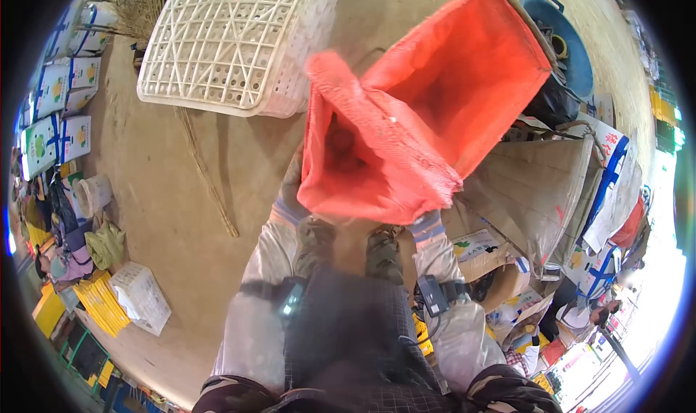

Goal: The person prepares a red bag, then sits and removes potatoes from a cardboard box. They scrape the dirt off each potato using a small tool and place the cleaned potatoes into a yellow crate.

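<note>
A large red fabric bag [471, 72] with two gaping openings fills the upper middle of the view, raised in front of my body. A thick folded seam runs between its openings, and a dark hollow shows inside the nearer one. My left hand [291, 180], in a greyish glove, grips the bag's near left side, its fingers mostly behind the cloth. At the near right corner is my right hand [426, 220]; the red cloth hides nearly all of it, though the wrist lies right against the bag. Pale sleeves cover both forearms.
White perforated plastic crates [217, 43] stand ahead on the left, with a straw broom [206, 174] on the floor beside them. A blue tub [569, 43] is at far right. Cardboard boxes [478, 257] and a sheet-lined bin [536, 188] crowd the right. Yellow crates [101, 304] are left.
</note>
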`<action>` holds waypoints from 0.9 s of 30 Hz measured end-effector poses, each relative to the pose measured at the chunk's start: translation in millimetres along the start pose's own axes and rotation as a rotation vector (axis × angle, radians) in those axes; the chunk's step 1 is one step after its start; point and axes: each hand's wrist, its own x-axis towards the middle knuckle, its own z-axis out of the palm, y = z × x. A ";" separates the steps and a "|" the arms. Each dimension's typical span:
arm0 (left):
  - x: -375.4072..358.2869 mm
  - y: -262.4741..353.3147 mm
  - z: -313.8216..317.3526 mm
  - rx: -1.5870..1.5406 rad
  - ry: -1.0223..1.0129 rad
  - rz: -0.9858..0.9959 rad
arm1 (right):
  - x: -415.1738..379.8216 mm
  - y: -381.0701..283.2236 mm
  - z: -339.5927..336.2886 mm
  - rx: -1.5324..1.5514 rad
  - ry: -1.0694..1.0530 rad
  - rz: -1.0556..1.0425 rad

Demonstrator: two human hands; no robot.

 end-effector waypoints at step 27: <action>-48.1 -51.0 -187.9 1.082 0.645 -0.701 | -257.5 278.2 -397.2 -0.727 0.606 0.299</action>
